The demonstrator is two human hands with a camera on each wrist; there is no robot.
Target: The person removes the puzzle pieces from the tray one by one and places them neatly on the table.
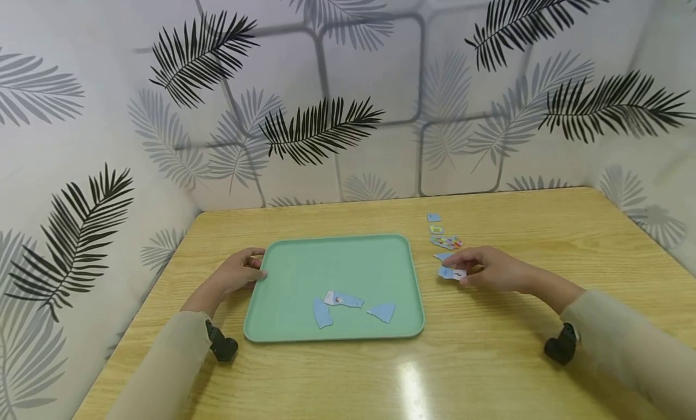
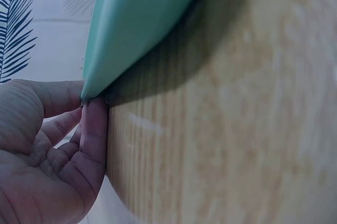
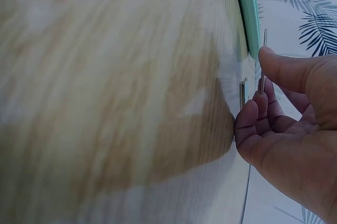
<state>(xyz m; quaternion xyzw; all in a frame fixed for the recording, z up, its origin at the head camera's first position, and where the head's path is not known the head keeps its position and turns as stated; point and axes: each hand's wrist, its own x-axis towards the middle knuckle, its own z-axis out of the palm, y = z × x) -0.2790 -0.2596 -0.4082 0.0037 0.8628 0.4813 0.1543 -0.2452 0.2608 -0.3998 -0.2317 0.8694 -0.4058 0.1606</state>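
At the left side of a green tray [image 1: 326,263], my left hand [image 1: 239,270] holds the edge. The left wrist view shows its thumb and a finger [image 2: 96,129] meeting at the tray's rim [image 2: 118,40]. To the right of the tray, my right hand [image 1: 489,268] pinches a flat blue-and-white puzzle piece [image 1: 447,273]. That piece appears edge-on in the right wrist view, between thumb and fingers. Another blue piece [image 1: 441,256] lies just behind, partly hidden by the hand. Inside the tray are a blue strip [image 1: 322,313], a printed piece [image 1: 345,300] and a blue wedge [image 1: 383,312].
Beyond my right hand, a small blue piece [image 1: 433,217], a yellow-marked piece [image 1: 436,229] and a colourful piece [image 1: 446,242] lie in a row on the wooden table [image 1: 337,378]. A leaf-patterned wall [image 1: 375,160] stands behind the table.
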